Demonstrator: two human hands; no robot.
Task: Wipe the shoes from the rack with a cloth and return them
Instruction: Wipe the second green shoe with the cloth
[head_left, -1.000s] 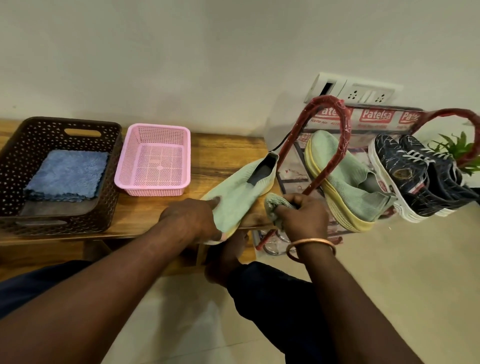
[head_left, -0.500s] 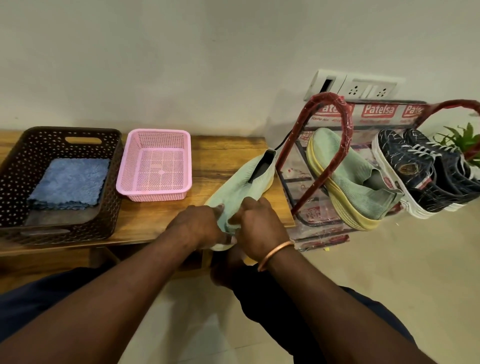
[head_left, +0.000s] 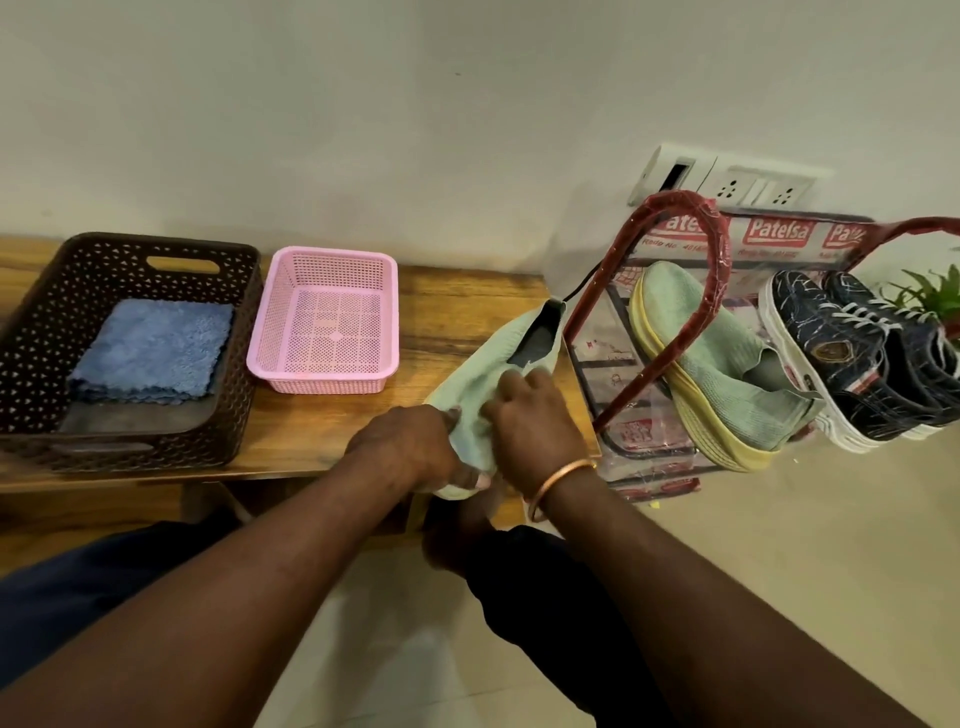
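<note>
Looking down from the head view, a wooden worktop (head_left: 457, 312) is seen running along a pale wall. A pale green knit shoe (head_left: 483, 358) is laid on its near right corner, toe pointing near and hanging over the edge, dark heel opening turned far and right.

The toe end is gripped by the left hand (head_left: 410, 447), fingers curled round it from the left. The right hand (head_left: 530, 421) is pressed onto the upper just behind, its fingers curled tight. A pale green cloth (head_left: 536, 370) is bunched under them; only a fold is shown at the fingertips, and it is hard to tell from the knit. A copper bangle (head_left: 558, 483) is worn on the right wrist.

A brown perforated basket (head_left: 241, 364) is set at the far left of the worktop, with a folded blue cloth (head_left: 150, 348) inside. A pink mesh basket (head_left: 332, 254) is placed just beside it on the right.

A shoe rack (head_left: 719, 249) with red, plastic-wrapped hoops is stood on the floor to the right of the worktop. A second green shoe (head_left: 727, 374) with a yellow sole is leaned on it, sole turned left. A pair of dark blue sneakers (head_left: 857, 358) is rested further right, and green plant leaves (head_left: 930, 296) are seen at the right edge. A white socket plate (head_left: 727, 179) is fixed to the wall above the rack.
</note>
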